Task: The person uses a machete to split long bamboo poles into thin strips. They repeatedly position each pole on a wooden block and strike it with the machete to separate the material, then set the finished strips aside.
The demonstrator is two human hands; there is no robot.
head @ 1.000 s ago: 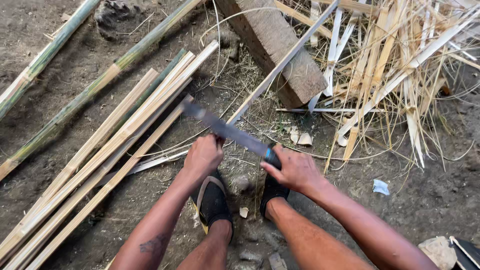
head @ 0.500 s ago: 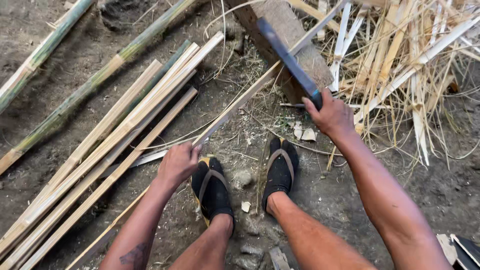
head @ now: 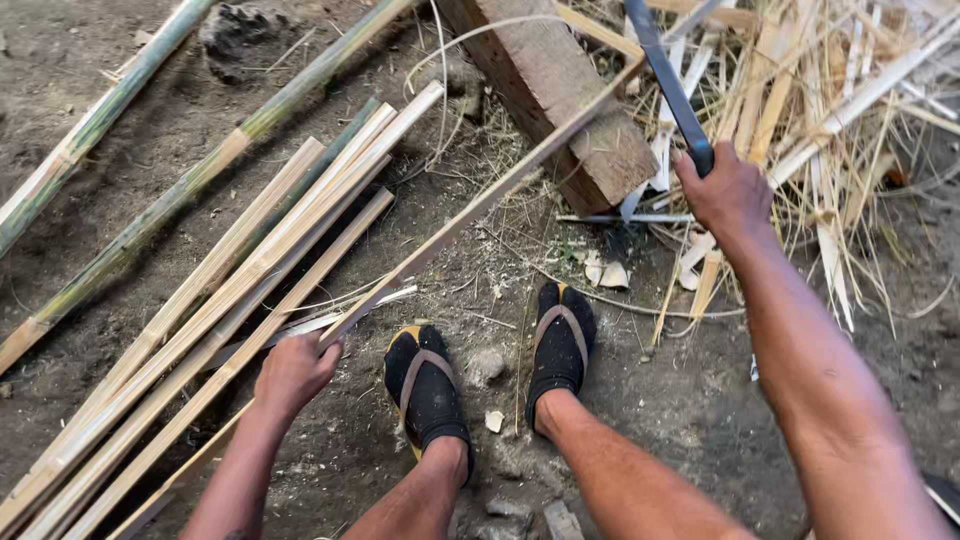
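Observation:
My left hand (head: 292, 372) grips a long thin bamboo strip (head: 480, 205) low at the left. The strip slants up to the right and lies across a wooden block (head: 560, 100). My right hand (head: 727, 190) is raised at the upper right and closed on the handle of a long dark blade (head: 660, 75) that points up and away, above the block. My two feet (head: 495, 365) in dark socks and sandals rest on the dirt between the hands.
A bundle of split bamboo slats (head: 230, 290) lies on the ground to the left. Two green bamboo poles (head: 200, 180) run diagonally beyond it. A heap of pale shavings and offcuts (head: 830, 120) fills the upper right. Small stones lie near my feet.
My right hand has lifted the blade from low near my feet up and to the right, over the block. My left hand slid down to the left along the strip.

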